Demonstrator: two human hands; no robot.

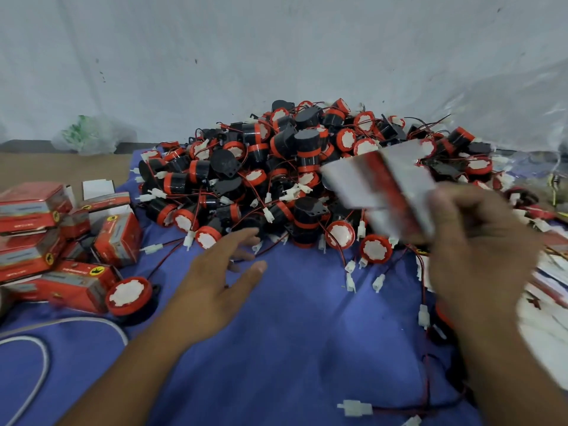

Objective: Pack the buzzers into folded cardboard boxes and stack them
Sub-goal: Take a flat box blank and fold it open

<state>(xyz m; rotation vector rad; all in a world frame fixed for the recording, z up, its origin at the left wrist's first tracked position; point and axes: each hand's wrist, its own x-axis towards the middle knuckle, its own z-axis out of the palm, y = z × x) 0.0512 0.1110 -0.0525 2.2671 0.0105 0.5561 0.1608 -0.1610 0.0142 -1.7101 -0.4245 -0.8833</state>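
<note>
Buzzers (307,167) heaped far centre on blue cloth (307,318). Left hand (215,281) spread loose, near the heap's edge. Right hand (473,250) gripping blurred flat cardboard box (378,186) at right. Packed boxes (40,235) stacked left.

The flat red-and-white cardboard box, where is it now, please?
The flat red-and-white cardboard box is at the head view's right, gripped by the right hand before the black-and-red buzzer heap.
</note>
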